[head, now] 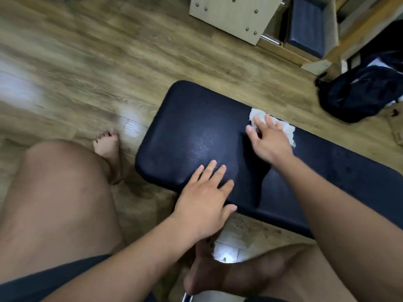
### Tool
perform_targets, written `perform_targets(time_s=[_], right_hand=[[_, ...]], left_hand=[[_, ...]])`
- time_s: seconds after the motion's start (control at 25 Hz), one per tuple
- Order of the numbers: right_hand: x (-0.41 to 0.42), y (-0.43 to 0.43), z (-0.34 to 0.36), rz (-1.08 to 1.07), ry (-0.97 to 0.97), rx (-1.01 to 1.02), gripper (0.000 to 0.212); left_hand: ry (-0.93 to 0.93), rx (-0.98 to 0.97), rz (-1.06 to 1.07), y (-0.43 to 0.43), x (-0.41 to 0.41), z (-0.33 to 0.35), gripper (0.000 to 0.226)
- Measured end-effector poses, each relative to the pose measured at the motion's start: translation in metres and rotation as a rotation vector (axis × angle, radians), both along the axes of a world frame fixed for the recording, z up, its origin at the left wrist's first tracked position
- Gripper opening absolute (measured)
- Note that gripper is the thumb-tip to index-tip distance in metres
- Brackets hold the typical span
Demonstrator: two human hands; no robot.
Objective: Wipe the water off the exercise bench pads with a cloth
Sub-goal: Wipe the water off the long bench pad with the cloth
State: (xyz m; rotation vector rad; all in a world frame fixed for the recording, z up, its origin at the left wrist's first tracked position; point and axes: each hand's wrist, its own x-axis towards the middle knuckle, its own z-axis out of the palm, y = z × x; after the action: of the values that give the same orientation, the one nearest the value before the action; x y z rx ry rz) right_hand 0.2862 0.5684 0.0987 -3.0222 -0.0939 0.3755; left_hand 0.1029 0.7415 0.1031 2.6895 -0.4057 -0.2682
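Observation:
The dark blue seat pad of the exercise bench fills the middle, with a gap between it and the longer back pad running to the right. My left hand lies flat on the seat pad's near edge, fingers spread, holding nothing. Over the gap at the far edge, my right hand presses flat on a crumpled white cloth, fingers spread over it. A faint wet sheen shows on the seat pad's centre.
Wooden floor surrounds the bench. A dark backpack lies on the floor at the right. A pale wooden cabinet and a padded stool stand at the back. My bare legs and feet are at the left and bottom.

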Motion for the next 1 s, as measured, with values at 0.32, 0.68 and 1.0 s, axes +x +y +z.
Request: perform_targets(time_s=[0.32, 0.68, 1.0], right_hand=[[-0.029, 0.022, 0.004, 0.001, 0.003, 0.046, 0.057], [-0.183, -0.050, 0.007, 0.116, -0.053, 0.009, 0.062], [-0.193, -0.183, 0.017, -0.455, -0.068, 0.043, 0.055]], left_hand=[[-0.093, -0.127, 0.180, 0.005, 0.017, 0.007, 0.052], [-0.271, -0.146, 0.002, -0.001, 0.029, 0.002, 0.045], [-0.215, 0.110, -0.219, -0.029, 0.011, -0.007, 0.059]])
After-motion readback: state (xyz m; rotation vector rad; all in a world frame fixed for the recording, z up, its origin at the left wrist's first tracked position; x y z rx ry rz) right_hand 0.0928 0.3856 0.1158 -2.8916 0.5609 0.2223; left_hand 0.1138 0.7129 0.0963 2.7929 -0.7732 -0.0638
